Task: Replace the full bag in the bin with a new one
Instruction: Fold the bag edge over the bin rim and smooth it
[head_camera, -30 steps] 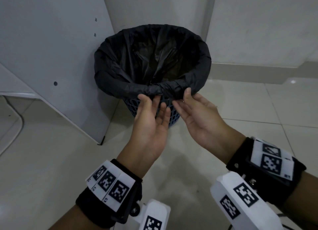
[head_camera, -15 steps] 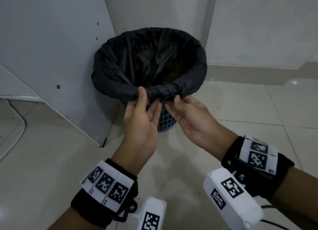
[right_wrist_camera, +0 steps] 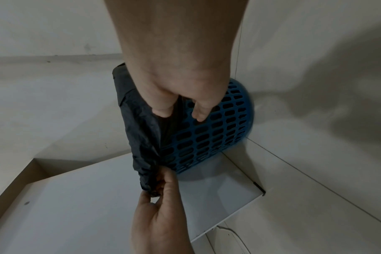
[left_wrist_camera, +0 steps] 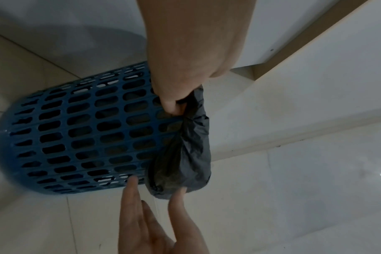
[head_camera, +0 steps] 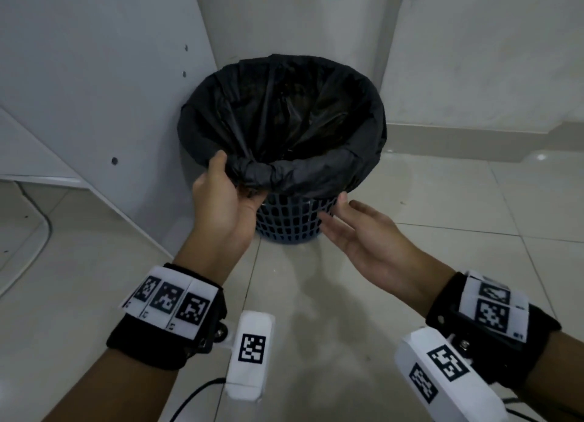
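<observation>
Pinching a bunched fold of the black bag [head_camera: 284, 118] between thumb and curled fingers, the left hand [head_camera: 226, 200] holds the liner at the near rim of the blue bin [head_camera: 289, 221], which stands on the tiled floor [head_camera: 442, 206] in a corner. The right hand [head_camera: 363, 232] is spread and holds nothing, its fingertips just beside the bag's overhang on the near right. The bag is still folded over the rim all round, so the work appears to be at its first step: freeing the old liner. Next, the right hand likely needs its own hold so the edge can be peeled up evenly. A white cabinet panel [head_camera: 94, 90] crowds the bin's left side and the wall [head_camera: 474, 58] its far side, which may hamper reaching round. No new bag is in view.
</observation>
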`<state>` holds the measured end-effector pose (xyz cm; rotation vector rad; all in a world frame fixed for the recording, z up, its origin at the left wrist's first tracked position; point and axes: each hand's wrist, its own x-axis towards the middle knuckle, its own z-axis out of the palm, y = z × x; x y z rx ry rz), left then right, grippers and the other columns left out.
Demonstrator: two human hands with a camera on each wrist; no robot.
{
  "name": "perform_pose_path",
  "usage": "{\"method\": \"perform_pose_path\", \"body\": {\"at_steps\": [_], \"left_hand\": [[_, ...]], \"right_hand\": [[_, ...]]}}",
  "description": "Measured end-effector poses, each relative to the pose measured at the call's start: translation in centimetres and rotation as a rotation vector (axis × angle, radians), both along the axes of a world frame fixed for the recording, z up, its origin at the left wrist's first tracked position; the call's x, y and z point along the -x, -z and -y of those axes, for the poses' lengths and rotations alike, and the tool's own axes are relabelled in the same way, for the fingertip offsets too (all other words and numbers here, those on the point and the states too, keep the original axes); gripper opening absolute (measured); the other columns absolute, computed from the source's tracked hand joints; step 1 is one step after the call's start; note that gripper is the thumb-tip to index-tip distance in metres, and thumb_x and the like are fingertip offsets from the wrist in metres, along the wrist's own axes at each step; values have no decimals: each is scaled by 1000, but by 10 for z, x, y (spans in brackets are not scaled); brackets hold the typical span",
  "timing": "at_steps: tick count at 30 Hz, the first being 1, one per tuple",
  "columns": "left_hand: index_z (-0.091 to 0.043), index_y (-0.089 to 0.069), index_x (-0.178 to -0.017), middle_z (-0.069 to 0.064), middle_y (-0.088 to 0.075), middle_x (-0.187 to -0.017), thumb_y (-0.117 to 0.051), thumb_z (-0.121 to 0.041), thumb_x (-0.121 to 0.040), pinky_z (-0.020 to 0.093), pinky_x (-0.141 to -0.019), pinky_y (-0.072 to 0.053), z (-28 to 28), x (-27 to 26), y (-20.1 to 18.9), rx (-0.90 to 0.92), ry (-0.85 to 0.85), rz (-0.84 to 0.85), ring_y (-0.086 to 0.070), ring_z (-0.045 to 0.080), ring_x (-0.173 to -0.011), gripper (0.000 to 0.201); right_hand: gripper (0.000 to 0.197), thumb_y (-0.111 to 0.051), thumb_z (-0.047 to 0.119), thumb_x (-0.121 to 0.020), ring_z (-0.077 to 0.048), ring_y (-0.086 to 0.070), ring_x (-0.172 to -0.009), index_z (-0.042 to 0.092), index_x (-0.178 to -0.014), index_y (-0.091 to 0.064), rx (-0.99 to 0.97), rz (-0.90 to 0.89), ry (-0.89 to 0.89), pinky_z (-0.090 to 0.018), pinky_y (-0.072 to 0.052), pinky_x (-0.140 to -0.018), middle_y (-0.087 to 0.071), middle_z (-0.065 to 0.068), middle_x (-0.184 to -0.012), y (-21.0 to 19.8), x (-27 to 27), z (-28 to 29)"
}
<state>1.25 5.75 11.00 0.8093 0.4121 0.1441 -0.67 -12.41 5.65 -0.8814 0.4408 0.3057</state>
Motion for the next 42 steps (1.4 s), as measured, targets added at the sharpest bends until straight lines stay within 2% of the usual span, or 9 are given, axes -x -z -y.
{"method": "perform_pose_path", "body": {"at_steps": [7,12,18,21,24,27,34,38,42], "left_hand": [[-4,-46,-145,14,-63,-128,-45,-31,-106,49,-75,-61,-4,-14,-3,32,20,-27,-67,31,-102,47],[-4,-46,-145,16,-59,-135,-46,-33,-105,47,-71,-61,-6,-20,-1,40,20,-38,-66,31,-102,49],[-4,-47,-143,15,-62,-127,-48,-34,-104,46,-74,-61,-8,-24,4,63,27,-23,-66,31,-104,48],[-4,-47,-142,16,-61,-129,-48,-34,-104,49,-77,-61,-10,-26,6,67,30,-23,-66,32,-108,49],[-4,-46,-143,17,-59,-135,-47,-34,-104,50,-78,-60,-12,-29,9,82,33,-17,-65,33,-111,49],[-5,-46,-143,17,-59,-135,-47,-35,-104,48,-75,-61,-12,-30,10,81,25,-18,-66,32,-108,49],[-11,-51,-143,7,-65,-132,-44,-43,-104,36,-88,-60,4,-9,11,93,-118,-5,-70,19,-102,51],[-19,-59,-137,-1,-66,-133,-58,-54,-93,27,-91,-55,40,34,28,-91,-108,-89,-64,13,-118,57],[-20,-66,-119,-9,-68,-96,-67,-43,-89,20,-82,-54,71,55,47,-152,40,-113,-63,6,-91,38]], "right_hand": [[42,-59,25,-97,-19,-69,-100,-6,-125,-53,95,17,-12,-31,-56,-93,-67,-13,-119,-3,-12,-6],[18,-55,25,-100,-17,-60,-82,6,-100,-56,122,22,70,-35,-59,-87,-59,-13,-100,6,-16,2],[28,-41,1,-104,-18,-68,-89,12,-116,-63,2,77,78,-35,-59,-85,-73,1,-91,-2,-17,9],[41,-31,-8,-99,-26,-71,-104,14,-120,-60,-92,116,99,-38,-57,-90,-76,-6,-105,-14,-16,15],[31,-33,9,-99,-37,-69,-107,7,-119,-56,-213,83,218,-44,-54,-96,-70,-23,-113,-20,-11,23],[33,-47,29,-102,-36,-71,-103,11,-129,-52,-198,94,229,-45,-57,-92,-67,-21,-119,-21,-13,25],[28,-50,20,-103,-24,-71,-105,2,-120,-61,8,148,221,-36,-59,-88,-73,-10,-114,-18,-22,24],[24,-53,21,-101,-20,-72,-103,4,-110,-66,35,152,225,-33,-59,-87,-75,-7,-109,-19,-24,25],[28,-57,21,-98,-21,-71,-106,1,-117,-65,22,161,253,-33,-59,-89,-75,-10,-111,-16,-26,27]]}}
